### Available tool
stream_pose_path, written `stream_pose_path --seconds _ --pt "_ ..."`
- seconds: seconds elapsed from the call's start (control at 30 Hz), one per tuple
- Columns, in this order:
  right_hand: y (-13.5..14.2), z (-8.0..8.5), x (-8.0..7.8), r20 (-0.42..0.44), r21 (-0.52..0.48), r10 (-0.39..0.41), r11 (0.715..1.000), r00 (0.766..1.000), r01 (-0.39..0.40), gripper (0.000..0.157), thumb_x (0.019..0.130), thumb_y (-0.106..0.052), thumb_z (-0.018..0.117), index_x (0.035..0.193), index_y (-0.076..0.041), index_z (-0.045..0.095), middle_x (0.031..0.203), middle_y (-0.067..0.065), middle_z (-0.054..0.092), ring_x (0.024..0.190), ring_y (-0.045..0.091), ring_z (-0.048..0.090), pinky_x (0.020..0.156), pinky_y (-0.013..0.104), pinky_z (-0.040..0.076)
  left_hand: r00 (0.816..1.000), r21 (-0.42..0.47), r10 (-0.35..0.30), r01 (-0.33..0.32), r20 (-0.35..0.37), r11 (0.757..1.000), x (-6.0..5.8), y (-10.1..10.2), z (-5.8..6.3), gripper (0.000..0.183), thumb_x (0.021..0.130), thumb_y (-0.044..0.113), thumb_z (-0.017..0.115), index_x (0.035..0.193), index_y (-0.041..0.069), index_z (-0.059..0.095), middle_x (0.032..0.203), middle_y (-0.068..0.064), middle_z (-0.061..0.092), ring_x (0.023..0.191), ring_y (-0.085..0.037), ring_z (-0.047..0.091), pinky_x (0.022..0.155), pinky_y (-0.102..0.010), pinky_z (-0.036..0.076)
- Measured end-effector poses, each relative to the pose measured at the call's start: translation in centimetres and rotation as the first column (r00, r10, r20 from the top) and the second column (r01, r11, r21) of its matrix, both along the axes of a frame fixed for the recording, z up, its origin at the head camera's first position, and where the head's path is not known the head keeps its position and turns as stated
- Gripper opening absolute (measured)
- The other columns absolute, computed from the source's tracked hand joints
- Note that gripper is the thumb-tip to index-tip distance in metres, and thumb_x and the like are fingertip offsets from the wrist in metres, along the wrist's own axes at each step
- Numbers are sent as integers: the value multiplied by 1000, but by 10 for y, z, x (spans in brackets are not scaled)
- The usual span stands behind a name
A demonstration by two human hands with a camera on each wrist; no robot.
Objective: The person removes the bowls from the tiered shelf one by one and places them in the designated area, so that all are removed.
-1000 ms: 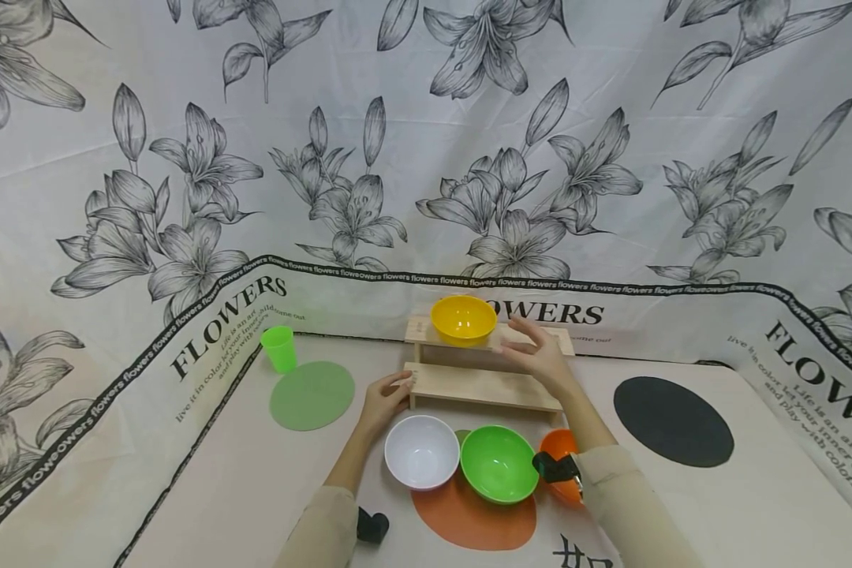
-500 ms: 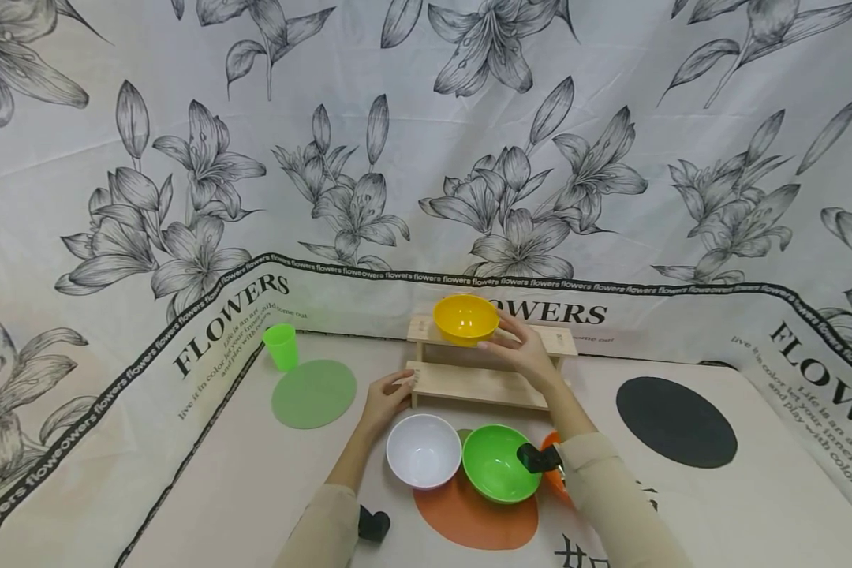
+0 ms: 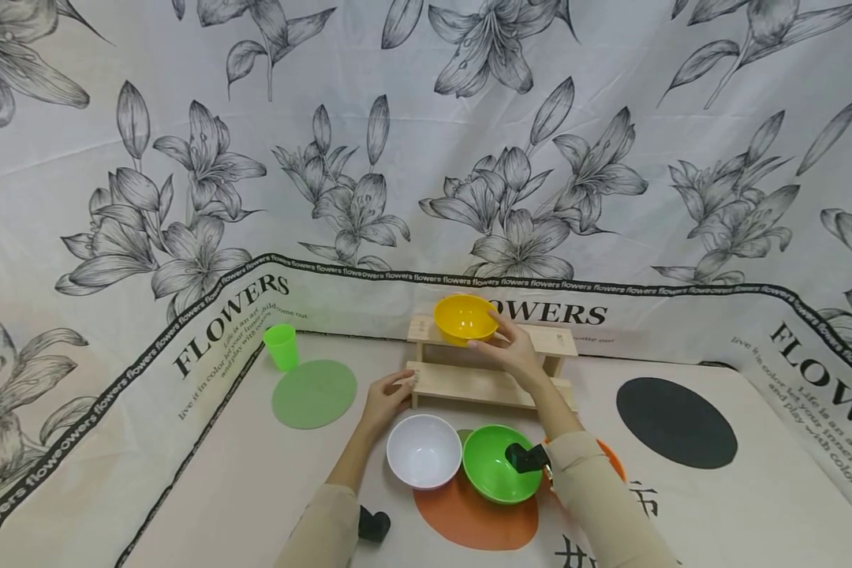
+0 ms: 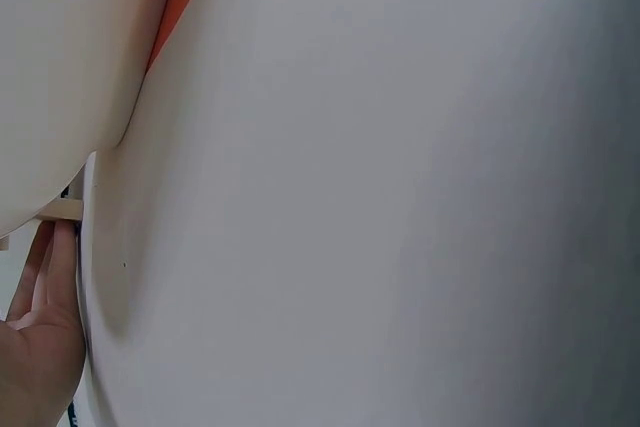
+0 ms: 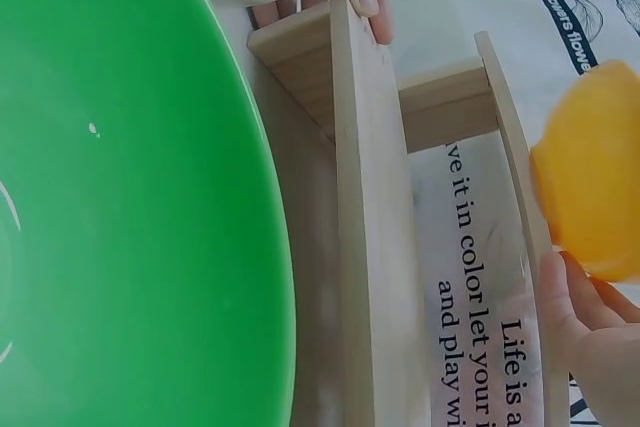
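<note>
A two-step wooden rack stands at the back of the table. On its upper step sits a yellow bowl, upright. My right hand is at the bowl's right side, index fingertip by the rim and thumb low in front. In the right wrist view, its fairly straight fingers meet the yellow bowl. My left hand holds the left end of the lower step. The right wrist view shows its fingers above and below that plank. In the left wrist view, only part of this hand appears.
In front of the rack stand a white bowl and a green bowl, over an orange mat. An orange bowl is partly behind my right sleeve. Green mat and green cup lie left, a black mat right.
My right hand has moved left from beside the yellow bowl until its fingers overlap the bowl's right side. The bowl and the left hand have stayed put.
</note>
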State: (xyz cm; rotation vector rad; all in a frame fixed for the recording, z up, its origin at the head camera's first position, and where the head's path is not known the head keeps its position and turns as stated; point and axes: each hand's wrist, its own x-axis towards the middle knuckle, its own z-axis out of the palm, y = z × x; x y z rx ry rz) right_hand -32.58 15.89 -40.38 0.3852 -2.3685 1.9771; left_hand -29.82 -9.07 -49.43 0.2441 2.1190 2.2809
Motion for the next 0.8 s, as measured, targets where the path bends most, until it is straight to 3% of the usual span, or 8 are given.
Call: stream_pose_path --seconds 0.33,0.5,0.8 --pt "-3 1 2 -12 -25 -42 999 999 41 81 82 -6 72 147 -1 24 149 22 29 123 40 46 92 17 50 1000 -2 -1 1 -7 1000 -7 -1 -9 37 92 7 60 124 -9 54 119 -33 56 106 -39 60 88 -43 55" --pt "-2 2 6 -57 -52 -33 998 998 30 79 80 0 72 145 3 27 149 22 29 120 41 48 93 18 50 1000 4 20 -20 -4 1000 -16 0 -25 37 91 10 62 124 -6 56 119 -31 57 104 -36 61 86 -39 56" --pt "4 4 18 -65 28 -42 999 997 44 82 79 -10 75 146 -1 29 152 17 26 120 40 49 95 26 51 999 -14 47 -48 -11 999 -17 2 -27 38 90 14 63 123 -4 58 116 -29 59 102 -32 62 84 -37 57"
